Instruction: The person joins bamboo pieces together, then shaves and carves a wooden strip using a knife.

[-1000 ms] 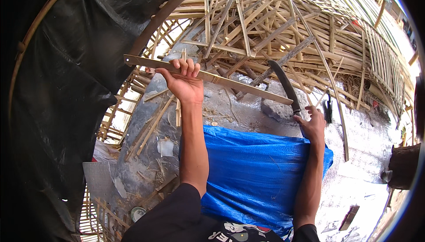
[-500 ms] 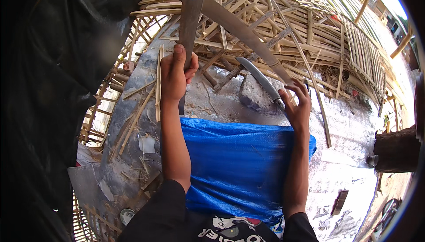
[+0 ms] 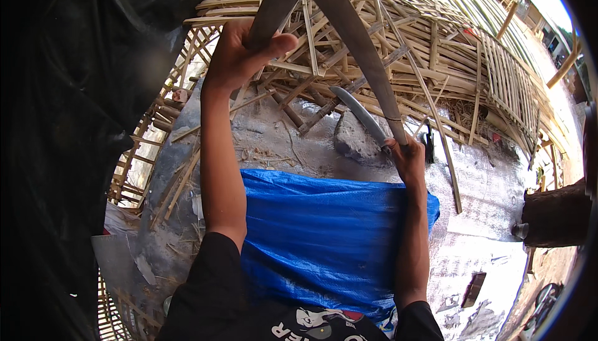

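A flat brown strip, perhaps bamboo point(image 3: 356, 34), forms a sharp upside-down V whose peak meets the picture's top edge. My left hand point(image 3: 244, 60) is raised and closed around its left leg, thumb stuck out to the right; the fingers behind are mostly hidden. The right leg runs down into my right hand point(image 3: 410, 157), closed around its narrow lower end. From the same hand a knife with a curved grey blade point(image 3: 362, 115) points up and left, its handle hidden in my grip. Behind the blade sits a grey stone point(image 3: 356, 141).
A blue tarp point(image 3: 317, 235) covers my lap. Beyond it lies a large heap of split bamboo slats point(image 3: 430, 60). Black sheeting point(image 3: 68, 141) hangs at the left, beside a bamboo lattice point(image 3: 134, 160). A dark log point(image 3: 556, 214) juts in from the right; a small dark block point(image 3: 474, 289) lies below.
My left hand has moved up and left, and its thumb now points right. The strip's peak has risen to the picture's top edge. My right hand has closed around the strip's lower end.
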A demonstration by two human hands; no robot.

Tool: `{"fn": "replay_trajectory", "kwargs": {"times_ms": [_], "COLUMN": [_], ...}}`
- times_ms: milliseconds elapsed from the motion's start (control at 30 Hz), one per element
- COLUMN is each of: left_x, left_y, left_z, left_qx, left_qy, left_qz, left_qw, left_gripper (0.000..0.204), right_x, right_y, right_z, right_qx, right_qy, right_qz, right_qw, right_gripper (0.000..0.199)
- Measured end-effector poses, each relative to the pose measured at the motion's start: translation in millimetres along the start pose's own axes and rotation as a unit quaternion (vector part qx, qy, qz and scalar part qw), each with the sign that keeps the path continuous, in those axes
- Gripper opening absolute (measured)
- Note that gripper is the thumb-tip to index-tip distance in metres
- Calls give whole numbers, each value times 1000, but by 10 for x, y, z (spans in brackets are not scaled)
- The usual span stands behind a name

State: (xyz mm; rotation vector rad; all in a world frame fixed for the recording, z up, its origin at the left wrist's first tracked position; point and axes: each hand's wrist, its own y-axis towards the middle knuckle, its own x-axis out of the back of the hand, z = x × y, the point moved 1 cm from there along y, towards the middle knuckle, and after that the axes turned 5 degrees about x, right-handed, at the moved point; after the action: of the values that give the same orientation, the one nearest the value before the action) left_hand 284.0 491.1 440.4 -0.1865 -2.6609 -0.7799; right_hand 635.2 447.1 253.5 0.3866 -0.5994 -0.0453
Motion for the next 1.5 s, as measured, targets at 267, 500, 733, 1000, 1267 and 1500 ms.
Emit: {"fn": "replay_trajectory", "kwargs": {"times_ms": [267, 500, 733, 1000, 1267, 1500], "left_x": [124, -753, -1848, -2220, -1681, -1455], "left_y": [1526, 1236, -6, -453, -477, -437], "left_z": [-1111, -1784, -298, 623, 1118, 1133], "left_qx": [-165, -227, 26, 256, 257, 271], "left_qy": [418, 432, 265, 153, -146, -207], "left_qz": [-74, -305, -107, 128, -17, -209], "left_qw": [891, 818, 958, 946, 955, 917], "left_gripper": [44, 118, 82, 93, 87, 80], "right_x": [354, 785, 1031, 523, 124, -28], "right_y": [-14, -136, 145, 193, 241, 250], "right_z": [0, 56, -166, -304, -180, -269], "right_qx": [-72, -98, -146, -188, -242, -227], "right_qy": [183, 319, 514, 447, 489, 354], "right_qz": [-117, -208, -240, -167, -112, -115], "right_qw": [974, 919, 810, 858, 830, 900], "right_gripper": [43, 47, 54, 50, 57, 53]}}
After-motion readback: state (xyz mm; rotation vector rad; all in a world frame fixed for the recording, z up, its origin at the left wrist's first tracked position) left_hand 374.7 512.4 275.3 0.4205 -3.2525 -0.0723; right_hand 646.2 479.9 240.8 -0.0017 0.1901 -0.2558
